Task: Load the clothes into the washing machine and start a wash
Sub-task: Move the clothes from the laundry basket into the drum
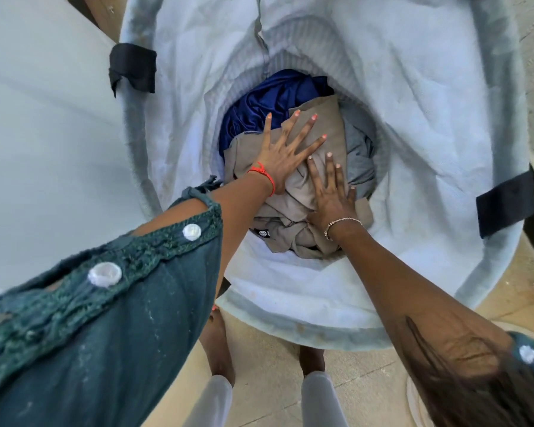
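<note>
Clothes point(296, 186) lie heaped at the bottom of a deep pale fabric hamper point(429, 118) as we look down from the head camera, our left hand point(285, 158) and right hand point(332, 192) both spread flat on the tan garment point(318, 127), gripping nothing. We risk leaving the blue garment point(259, 103) and grey garment point(359, 149) behind if only the top layer lifts.

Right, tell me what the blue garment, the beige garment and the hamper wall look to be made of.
Blue garment: probably satin or a silky synthetic; it is glossy, with bright highlights along soft folds.
Beige garment: matte woven cloth, possibly cotton; no sheen, crisp creases.
Hamper wall: thin pale fabric, perhaps non-woven; it is finely wrinkled and sags in loose folds.
</note>
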Motion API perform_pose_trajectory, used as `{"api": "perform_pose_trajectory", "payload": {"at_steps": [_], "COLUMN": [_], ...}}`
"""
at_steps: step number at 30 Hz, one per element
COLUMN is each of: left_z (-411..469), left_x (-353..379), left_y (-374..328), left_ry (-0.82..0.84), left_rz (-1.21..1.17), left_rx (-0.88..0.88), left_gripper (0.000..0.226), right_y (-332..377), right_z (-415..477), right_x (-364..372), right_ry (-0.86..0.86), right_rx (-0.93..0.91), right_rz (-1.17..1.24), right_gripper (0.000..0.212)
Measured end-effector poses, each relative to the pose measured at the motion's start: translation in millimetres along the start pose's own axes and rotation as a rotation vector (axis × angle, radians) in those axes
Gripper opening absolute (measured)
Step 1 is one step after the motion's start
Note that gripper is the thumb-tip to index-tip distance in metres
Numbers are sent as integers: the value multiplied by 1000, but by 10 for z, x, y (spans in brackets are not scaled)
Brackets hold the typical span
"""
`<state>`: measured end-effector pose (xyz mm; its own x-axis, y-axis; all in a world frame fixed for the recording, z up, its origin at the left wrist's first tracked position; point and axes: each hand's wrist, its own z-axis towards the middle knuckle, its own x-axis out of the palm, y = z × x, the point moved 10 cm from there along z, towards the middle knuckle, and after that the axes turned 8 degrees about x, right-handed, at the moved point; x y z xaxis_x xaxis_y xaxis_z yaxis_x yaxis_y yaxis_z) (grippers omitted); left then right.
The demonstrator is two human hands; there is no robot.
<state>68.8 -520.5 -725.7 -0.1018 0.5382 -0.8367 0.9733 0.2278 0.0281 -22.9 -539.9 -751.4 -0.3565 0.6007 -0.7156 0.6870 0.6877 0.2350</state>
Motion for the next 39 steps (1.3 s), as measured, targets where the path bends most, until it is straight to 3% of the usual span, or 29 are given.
{"api": "perform_pose_trajectory", "payload": {"at_steps": [5, 12, 20, 23, 27, 32, 36, 39], "left_z": [105, 138, -276, -554, -929, -1405, -1875, -2267], "left_x": [217, 347, 15, -364, -923, -1827, -2625, -3213], "left_y": [-39, -65, -59, 17, 124, 231, 344, 401], "left_ry": [94, 123, -18, -204, -261, -242, -321, -373], "left_rz": [-145, -191, -92, -29, -17, -25, -8, -5], "left_rx": [55, 70, -22, -133, -246, -306, -361, -385], "left_gripper": [81, 63, 50, 54, 51, 54, 55, 52], "right_y": [43, 88, 273, 401, 595, 816, 1061, 1218], "right_z": [20, 22, -324, -549, -937, -1520, -2065, -2504], "right_x": [74, 40, -409, -687, -1303, -2143, -2810, -3331], "right_ry": [-19, -37, -156, -185, -353, -494, -486, -633], "right_rx": [-35, -57, -119, -159, -188, -214, -250, -243], "right_rz": [26, -6, -49, -76, -62, -79, -58, -74], "right_gripper": [80, 66, 68, 64, 63, 90, 67, 67]}}
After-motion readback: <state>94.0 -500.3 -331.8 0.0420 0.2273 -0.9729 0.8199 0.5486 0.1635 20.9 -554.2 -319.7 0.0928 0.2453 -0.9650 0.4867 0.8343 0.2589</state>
